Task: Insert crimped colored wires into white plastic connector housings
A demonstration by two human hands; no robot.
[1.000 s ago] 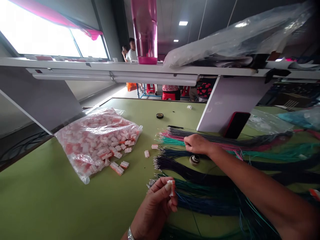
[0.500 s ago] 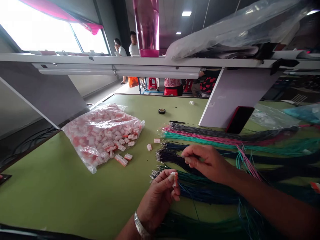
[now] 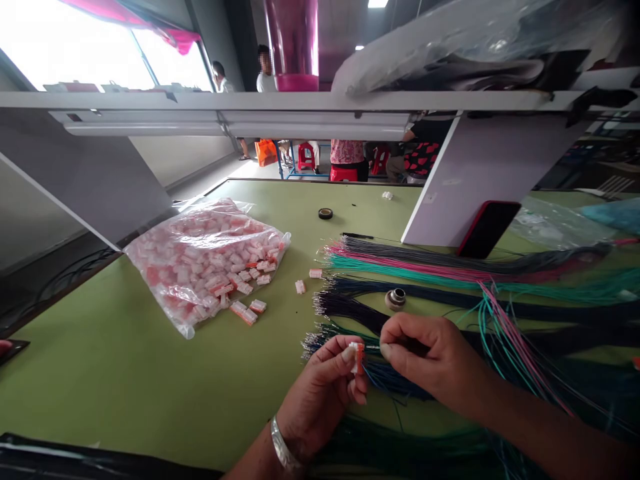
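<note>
Right hand (image 3: 430, 357) moved in, pinching wires (image 3: 373, 347) | left hand (image 3: 317, 393) grip: connector (image 3: 357, 357)

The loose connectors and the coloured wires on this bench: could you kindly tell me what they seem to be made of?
The loose connectors look like moulded plastic, white and orange, matte with crisp edges. The coloured wires seem plastic-insulated, with smooth, slightly glossy sheaths; their ends show bright metal tips, though these are too small to identify the metal.

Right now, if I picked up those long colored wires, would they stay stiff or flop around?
Probably floppy: the thin wires curve in long bunches, and some strands bend loosely. They look light, and a bunch might slide apart.
</note>
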